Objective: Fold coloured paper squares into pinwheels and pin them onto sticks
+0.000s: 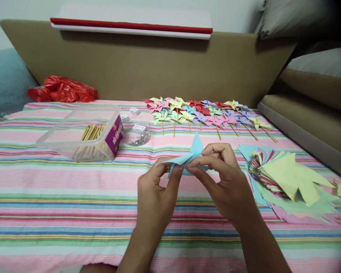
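A light blue paper pinwheel [196, 146] is held up between both hands, over the striped cloth. My left hand [159, 185] pinches it from the left, thumb in front and fingers behind. On the other side, my right hand [223, 182] grips it near its middle with thumb and fingertips. Its blades are folded inward, and the fingers cover the centre, so I cannot see a pin or stick there. Farther off, finished pinwheels [216, 120] in several colours lie in rows on their sticks.
On the left stands a clear plastic box [65, 146] of thin wooden sticks [93, 132]. Beside it is a round container [139, 139] of small metal pieces. Stacked cut paper [294, 178] lies at right. A red plastic bag [64, 89] rests against a brown board [159, 68].
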`<action>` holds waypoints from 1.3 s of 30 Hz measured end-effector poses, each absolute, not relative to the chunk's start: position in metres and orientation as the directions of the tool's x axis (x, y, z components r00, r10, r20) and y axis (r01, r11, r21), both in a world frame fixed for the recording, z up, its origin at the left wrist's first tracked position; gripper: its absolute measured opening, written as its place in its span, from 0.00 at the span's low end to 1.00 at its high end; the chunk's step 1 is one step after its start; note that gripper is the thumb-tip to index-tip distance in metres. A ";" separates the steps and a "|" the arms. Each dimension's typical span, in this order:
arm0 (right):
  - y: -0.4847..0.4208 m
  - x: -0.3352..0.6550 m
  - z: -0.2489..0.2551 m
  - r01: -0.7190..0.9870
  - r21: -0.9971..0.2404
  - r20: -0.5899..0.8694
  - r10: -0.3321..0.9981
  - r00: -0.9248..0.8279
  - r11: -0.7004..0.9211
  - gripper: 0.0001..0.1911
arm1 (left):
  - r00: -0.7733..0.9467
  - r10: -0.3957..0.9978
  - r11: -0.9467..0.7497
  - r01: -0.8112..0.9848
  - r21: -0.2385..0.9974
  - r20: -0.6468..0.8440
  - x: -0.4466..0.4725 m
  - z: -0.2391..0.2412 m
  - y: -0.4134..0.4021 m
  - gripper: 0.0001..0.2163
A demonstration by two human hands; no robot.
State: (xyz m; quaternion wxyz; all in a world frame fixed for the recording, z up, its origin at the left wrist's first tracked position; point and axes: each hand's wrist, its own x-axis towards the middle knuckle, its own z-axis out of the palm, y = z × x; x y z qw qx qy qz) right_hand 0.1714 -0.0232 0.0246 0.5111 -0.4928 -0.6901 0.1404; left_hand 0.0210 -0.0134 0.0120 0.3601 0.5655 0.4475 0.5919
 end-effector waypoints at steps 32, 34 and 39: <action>-0.027 0.180 0.029 0.327 -0.938 0.124 0.992 -0.002 0.118 0.10 | 0.117 0.927 -0.372 0.153 0.916 0.357 0.016 0.016 -0.011 0.05; -0.026 0.180 0.028 0.304 -0.948 0.093 0.995 -0.016 0.094 0.12 | 0.146 0.922 -0.381 0.170 0.909 0.360 0.016 0.016 -0.011 0.04; -0.024 0.179 0.024 0.282 -0.957 0.061 0.998 -0.012 0.062 0.13 | 0.167 0.913 -0.399 0.192 0.897 0.371 0.016 0.014 -0.010 0.05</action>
